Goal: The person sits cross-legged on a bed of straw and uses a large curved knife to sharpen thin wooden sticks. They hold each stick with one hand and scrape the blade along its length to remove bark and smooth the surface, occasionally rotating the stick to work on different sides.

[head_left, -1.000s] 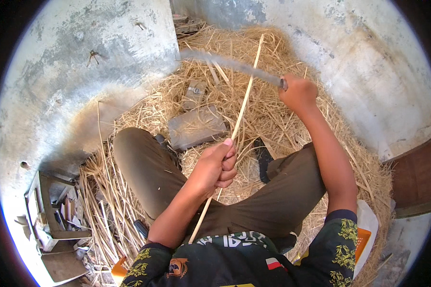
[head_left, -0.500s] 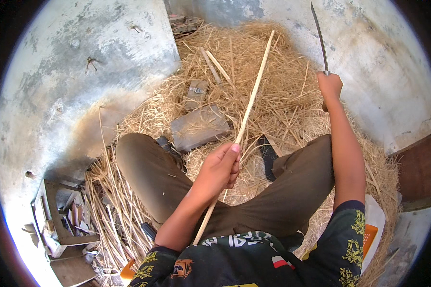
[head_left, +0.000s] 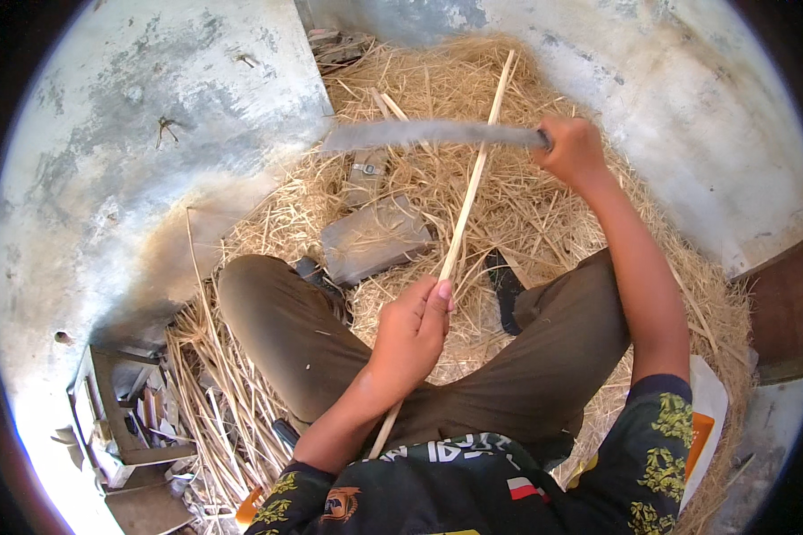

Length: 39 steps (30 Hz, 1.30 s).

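The person's left hand [head_left: 410,334] has its fingers closed round a pale, slender stick [head_left: 471,201], its thumb pressed along it. From those fingers the stick slants up over the heap of shavings [head_left: 544,232] to near the heap's far edge; its lower end runs back under the left forearm to the lap. The right hand [head_left: 573,156] has its fingers wrapped about the handle of a long knife [head_left: 401,134]. The blurred blade crosses the stick's upper part; whether they touch cannot be told.
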Each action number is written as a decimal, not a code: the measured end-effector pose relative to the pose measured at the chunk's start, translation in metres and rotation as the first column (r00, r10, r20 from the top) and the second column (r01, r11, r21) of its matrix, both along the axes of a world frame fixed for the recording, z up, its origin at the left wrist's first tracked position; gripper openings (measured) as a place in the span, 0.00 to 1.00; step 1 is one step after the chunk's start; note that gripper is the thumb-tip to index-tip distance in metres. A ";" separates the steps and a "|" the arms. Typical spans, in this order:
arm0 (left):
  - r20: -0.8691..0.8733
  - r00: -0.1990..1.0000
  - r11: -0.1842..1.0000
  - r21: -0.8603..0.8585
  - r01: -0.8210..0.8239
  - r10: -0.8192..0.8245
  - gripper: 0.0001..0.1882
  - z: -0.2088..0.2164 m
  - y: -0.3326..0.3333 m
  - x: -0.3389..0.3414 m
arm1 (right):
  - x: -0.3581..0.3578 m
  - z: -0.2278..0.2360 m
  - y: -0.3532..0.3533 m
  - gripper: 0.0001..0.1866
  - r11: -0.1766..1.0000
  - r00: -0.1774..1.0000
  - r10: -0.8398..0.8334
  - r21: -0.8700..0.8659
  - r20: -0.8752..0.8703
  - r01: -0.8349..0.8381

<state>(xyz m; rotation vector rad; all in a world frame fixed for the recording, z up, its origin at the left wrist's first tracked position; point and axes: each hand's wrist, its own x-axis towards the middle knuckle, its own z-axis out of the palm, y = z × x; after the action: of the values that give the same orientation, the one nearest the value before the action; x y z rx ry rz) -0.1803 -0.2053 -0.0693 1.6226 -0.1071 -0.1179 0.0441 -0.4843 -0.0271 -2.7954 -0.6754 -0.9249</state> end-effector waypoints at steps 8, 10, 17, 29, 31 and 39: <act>-0.172 0.984 0.993 -0.100 -0.067 0.049 0.16 -0.002 0.015 0.014 | -0.012 -0.003 0.045 0.11 0.987 0.989 -0.145 -0.064 0.005 0.145; -0.240 0.970 0.985 -0.149 -0.086 0.049 0.16 0.011 0.017 0.012 | -0.022 -0.001 0.052 0.11 0.998 0.999 -0.027 -0.056 0.032 0.029; -0.133 0.989 0.998 0.023 -0.064 0.067 0.18 0.009 0.007 0.000 | -0.003 0.012 0.017 0.12 0.902 0.882 -0.429 -0.049 -0.196 0.428; 0.113 0.989 0.984 0.159 0.078 -0.097 0.16 0.019 0.000 -0.019 | 0.043 0.006 -0.049 0.19 0.628 0.666 -0.630 0.244 -0.400 0.739; -0.011 0.999 0.993 0.103 0.051 -0.050 0.16 0.014 0.005 -0.009 | 0.035 0.009 -0.051 0.20 0.603 0.668 -0.600 0.300 -0.439 0.739; -0.007 0.999 0.968 0.244 -0.050 0.054 0.17 0.009 0.018 0.009 | -0.006 0.027 -0.002 0.19 0.703 0.822 -0.293 0.472 -0.489 0.532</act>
<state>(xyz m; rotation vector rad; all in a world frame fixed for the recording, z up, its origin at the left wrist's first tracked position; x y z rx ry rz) -0.1718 -0.1869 -0.0600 1.8687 -0.0404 -0.1044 0.0380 -0.4863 -0.0005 -2.4375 0.3060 -0.4774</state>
